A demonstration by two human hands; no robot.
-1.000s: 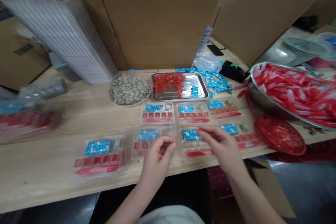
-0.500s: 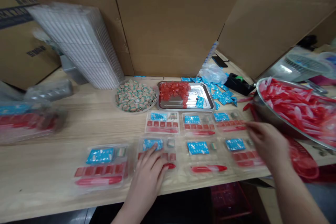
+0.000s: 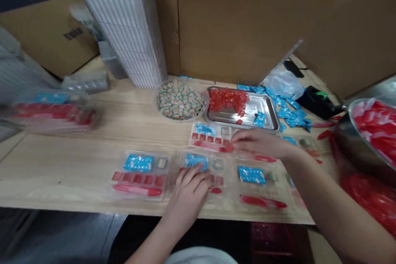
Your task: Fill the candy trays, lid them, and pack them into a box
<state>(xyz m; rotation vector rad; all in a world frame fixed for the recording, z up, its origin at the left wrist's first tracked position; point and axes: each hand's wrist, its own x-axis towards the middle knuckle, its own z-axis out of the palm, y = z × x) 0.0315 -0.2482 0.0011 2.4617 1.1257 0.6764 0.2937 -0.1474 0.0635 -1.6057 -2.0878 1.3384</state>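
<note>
- Head view: my left hand [image 3: 187,196] lies open on a blue packet [image 3: 196,161] in a clear plastic tray [image 3: 218,175] on the desk [image 3: 68,165].
- My right hand [image 3: 261,143] is open, just beside another clear tray [image 3: 206,135].
- Soft, flat fingers keep small bits in place.

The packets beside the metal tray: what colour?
The packets are bright blue with white flecks, in the head view.

On your tabletop [image 3: 62,173], the plastic blister trays [image 3: 167,181] lie in front of the steel tray [image 3: 262,101]; the candy dish [image 3: 204,109] sits to its left, the steel bowl [image 3: 349,132] to its right.
</note>
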